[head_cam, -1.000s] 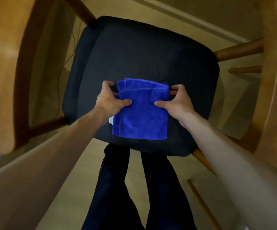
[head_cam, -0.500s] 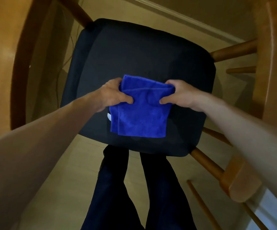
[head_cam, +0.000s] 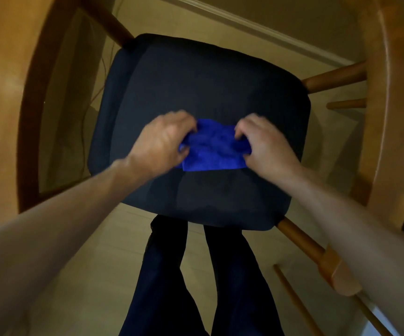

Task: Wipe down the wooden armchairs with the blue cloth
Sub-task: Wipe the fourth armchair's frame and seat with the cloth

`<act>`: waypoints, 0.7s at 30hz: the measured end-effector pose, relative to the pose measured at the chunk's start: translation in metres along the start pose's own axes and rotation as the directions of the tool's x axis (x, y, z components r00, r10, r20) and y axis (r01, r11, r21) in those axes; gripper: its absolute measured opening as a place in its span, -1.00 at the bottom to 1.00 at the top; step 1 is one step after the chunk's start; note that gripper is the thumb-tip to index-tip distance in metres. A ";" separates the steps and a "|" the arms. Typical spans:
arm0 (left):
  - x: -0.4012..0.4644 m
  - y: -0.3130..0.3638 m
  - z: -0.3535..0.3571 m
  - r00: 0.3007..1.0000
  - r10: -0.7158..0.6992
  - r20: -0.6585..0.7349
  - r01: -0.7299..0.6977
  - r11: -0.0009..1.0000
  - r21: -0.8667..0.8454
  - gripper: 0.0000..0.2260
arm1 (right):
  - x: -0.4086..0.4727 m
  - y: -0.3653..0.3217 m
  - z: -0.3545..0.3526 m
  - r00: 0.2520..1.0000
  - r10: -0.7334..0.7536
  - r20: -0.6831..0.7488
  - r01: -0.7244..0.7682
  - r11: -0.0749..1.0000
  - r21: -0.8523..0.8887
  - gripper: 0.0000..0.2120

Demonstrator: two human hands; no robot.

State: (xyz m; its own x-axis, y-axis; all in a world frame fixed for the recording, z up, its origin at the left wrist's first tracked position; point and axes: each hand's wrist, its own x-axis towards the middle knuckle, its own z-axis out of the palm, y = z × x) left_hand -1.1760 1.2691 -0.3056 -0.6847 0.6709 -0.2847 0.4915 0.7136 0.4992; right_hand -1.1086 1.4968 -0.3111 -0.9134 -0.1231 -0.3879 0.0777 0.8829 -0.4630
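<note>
On the dark seat cushion [head_cam: 196, 76], I see the blue cloth [head_cam: 212, 149] bunched at centre. Left hand [head_cam: 162, 141] at 9 o'clock and right hand [head_cam: 264, 144] at 3 o'clock pinch its edges with curled fingers.

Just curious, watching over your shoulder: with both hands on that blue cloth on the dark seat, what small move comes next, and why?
Probably lift the blue cloth toward a wooden armrest. Left hand and right hand grip it bunched on the seat cushion, touching no wood.
</note>
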 end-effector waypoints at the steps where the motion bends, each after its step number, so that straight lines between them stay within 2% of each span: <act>1: -0.014 0.001 0.010 0.999 0.020 0.035 -0.022 0.998 0.059 -0.68 | -0.010 0.000 0.010 0.999 -0.016 0.049 0.018 0.999 -0.034 -0.62; 4: -0.045 0.007 0.036 0.973 -0.037 0.229 -0.023 0.967 0.254 -0.50 | -0.032 0.000 0.033 0.986 -0.009 0.164 0.037 0.985 -0.171 -0.48; 7: -0.046 0.017 0.044 0.989 -0.064 0.136 0.029 0.968 0.248 -0.38 | -0.035 -0.002 0.039 0.996 0.011 0.091 0.009 0.977 -0.213 -0.30; 9: -0.034 0.023 0.048 0.995 -0.077 0.058 0.061 0.966 0.249 -0.22 | -0.030 -0.002 0.040 0.998 0.010 0.062 0.007 0.966 -0.257 -0.19; 11: -0.018 0.027 0.053 0.987 -0.120 0.110 0.083 0.952 0.296 0.02 | -0.023 -0.002 0.043 0.989 0.025 0.146 0.023 0.949 -0.313 -0.09; 13: -0.004 0.030 0.062 0.968 -0.165 0.187 0.083 0.921 0.382 0.13 | -0.012 -0.001 0.047 0.975 0.051 0.214 0.025 0.941 -0.338 -0.04; 15: 0.005 0.031 0.072 0.953 -0.204 0.225 0.073 0.874 0.480 0.13 | -0.004 0.000 0.047 0.972 0.076 0.221 0.010 0.931 -0.365 0.00; 17: 0.012 0.031 0.075 0.949 -0.233 0.214 0.087 0.843 0.531 0.02 | 0.001 0.001 0.045 0.973 0.072 0.218 0.026 0.908 -0.418 0.00; 21: 0.018 0.029 0.070 0.949 -0.223 0.224 0.063 0.828 0.557 -0.15 | 0.005 -0.004 0.043 0.972 0.057 0.226 0.058 0.881 -0.470 -0.11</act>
State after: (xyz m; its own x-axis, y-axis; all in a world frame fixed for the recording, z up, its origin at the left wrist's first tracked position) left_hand -1.1365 1.3164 -0.3539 -0.6386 0.5224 -0.5651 0.6636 0.7456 -0.0606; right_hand -1.0967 1.4734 -0.3454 -0.7933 -0.1717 -0.5841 -0.1723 0.9835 -0.0552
